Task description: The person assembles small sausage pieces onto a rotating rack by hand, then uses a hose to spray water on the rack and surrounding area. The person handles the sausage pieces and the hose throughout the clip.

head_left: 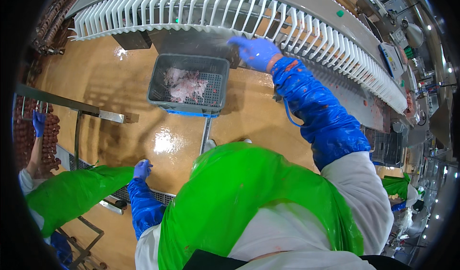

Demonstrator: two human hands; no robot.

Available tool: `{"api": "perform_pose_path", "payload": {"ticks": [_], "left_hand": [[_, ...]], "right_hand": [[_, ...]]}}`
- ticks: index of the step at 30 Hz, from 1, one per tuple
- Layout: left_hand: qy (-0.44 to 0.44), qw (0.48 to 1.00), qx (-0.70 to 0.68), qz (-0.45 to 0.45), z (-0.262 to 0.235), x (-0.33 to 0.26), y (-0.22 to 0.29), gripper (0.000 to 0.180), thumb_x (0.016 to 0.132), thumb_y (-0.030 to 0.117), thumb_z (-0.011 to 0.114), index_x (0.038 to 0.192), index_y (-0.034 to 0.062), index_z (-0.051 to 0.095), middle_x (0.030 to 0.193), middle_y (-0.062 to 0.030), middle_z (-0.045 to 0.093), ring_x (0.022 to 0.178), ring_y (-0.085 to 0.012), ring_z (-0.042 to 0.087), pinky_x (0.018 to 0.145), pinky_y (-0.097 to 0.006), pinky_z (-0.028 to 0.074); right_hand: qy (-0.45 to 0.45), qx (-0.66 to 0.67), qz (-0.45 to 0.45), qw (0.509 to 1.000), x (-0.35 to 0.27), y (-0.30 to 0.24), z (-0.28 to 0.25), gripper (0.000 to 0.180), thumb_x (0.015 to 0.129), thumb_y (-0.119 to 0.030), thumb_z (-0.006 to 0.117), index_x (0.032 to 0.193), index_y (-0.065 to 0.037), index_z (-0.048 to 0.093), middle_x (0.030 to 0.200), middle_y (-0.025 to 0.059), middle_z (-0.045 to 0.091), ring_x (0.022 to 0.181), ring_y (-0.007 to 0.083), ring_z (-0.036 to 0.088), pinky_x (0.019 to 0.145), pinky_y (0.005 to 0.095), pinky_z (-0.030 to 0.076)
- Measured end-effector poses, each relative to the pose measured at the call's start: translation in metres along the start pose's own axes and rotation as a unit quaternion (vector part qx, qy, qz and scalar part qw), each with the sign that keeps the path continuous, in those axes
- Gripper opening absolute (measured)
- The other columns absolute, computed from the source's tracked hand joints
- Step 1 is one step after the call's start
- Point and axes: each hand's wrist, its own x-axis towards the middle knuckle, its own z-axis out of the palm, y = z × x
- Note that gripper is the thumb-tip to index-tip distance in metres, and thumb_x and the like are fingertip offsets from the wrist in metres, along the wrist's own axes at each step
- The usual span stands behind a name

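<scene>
My right hand [257, 53], in a blue glove, reaches forward to the near edge of the white slatted rack [191, 4]. Its fingers stretch out toward the left, and I see nothing held in them. A faint blurred streak shows by the fingertips. Below and left of that hand, a grey plastic crate [154, 89] stands low down, with stringy pale-pink scraps [184, 84] heaped inside. My left hand [142, 169], also gloved in blue, hangs low at my left side with its fingers loosely curled. Nothing shows in it.
At the left, a co-worker in a green apron [79, 196] has a gloved hand [39, 121] by hanging strings of reddish sausages [50, 140]. A metal frame [57, 99] juts in there. Another person in a green apron [396, 185] is far right. The tan floor [172, 150] looks wet.
</scene>
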Motion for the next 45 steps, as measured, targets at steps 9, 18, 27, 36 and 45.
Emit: {"api": "perform_pose_path", "payload": {"ticks": [9, 18, 27, 36, 45], "left_hand": [[-0.044, 0.999, -0.008, -0.022, -0.015, 0.017, 0.009, 0.034, 0.094, 0.034, 0.054, 0.094, 0.0019, 0.064, 0.079, -0.0062, 0.065, 0.057, -0.0108, 0.051, 0.050, -0.025, 0.042], [-0.075, 0.993, -0.063, 0.060, 0.023, 0.043, 0.089, 0.032, 0.091, 0.034, 0.056, 0.110, 0.0088, 0.064, 0.097, -0.0051, 0.063, 0.080, -0.0141, 0.057, 0.069, -0.029, 0.045], [-0.234, 0.940, -0.233, 0.090, 0.161, 0.156, 0.276, 0.042, 0.095, 0.032, 0.046, 0.131, 0.0093, 0.050, 0.126, -0.0098, 0.055, 0.113, -0.0258, 0.053, 0.098, -0.040, 0.040], [-0.401, 0.888, -0.216, 0.061, 0.289, 0.126, 0.368, 0.035, 0.098, 0.029, 0.045, 0.124, 0.0070, 0.054, 0.119, -0.0036, 0.058, 0.107, -0.0203, 0.054, 0.094, -0.033, 0.042], [-0.487, 0.862, 0.022, 0.136, 0.341, 0.012, 0.386, 0.038, 0.097, 0.031, 0.043, 0.128, 0.0100, 0.052, 0.125, -0.0064, 0.056, 0.113, -0.0203, 0.053, 0.100, -0.043, 0.043]], "right_hand": [[-0.107, 0.072, 0.058, 0.990, 0.004, -0.034, 0.041, 0.039, 0.089, -0.026, 0.043, 0.127, -0.025, 0.049, 0.093, 0.0203, 0.066, 0.087, 0.0409, 0.063, 0.079, 0.0513, 0.048], [-0.138, 0.212, 0.120, 0.960, -0.012, -0.071, 0.096, 0.041, 0.087, -0.028, 0.050, 0.127, -0.018, 0.053, 0.109, 0.0213, 0.064, 0.101, 0.0401, 0.061, 0.089, 0.0466, 0.048], [-0.227, 0.270, 0.064, 0.934, -0.047, -0.111, 0.116, 0.043, 0.087, -0.025, 0.043, 0.128, -0.018, 0.051, 0.108, 0.0184, 0.064, 0.098, 0.0376, 0.061, 0.084, 0.0475, 0.046], [-0.074, 0.275, 0.235, 0.929, -0.130, -0.064, 0.081, 0.037, 0.087, -0.024, 0.042, 0.123, -0.020, 0.053, 0.084, 0.0192, 0.065, 0.078, 0.0396, 0.062, 0.070, 0.0492, 0.046], [-0.032, 0.297, 0.265, 0.917, -0.148, -0.013, 0.098, 0.041, 0.086, -0.020, 0.044, 0.126, -0.016, 0.052, 0.108, 0.0221, 0.063, 0.101, 0.0397, 0.059, 0.085, 0.0480, 0.047]]}}
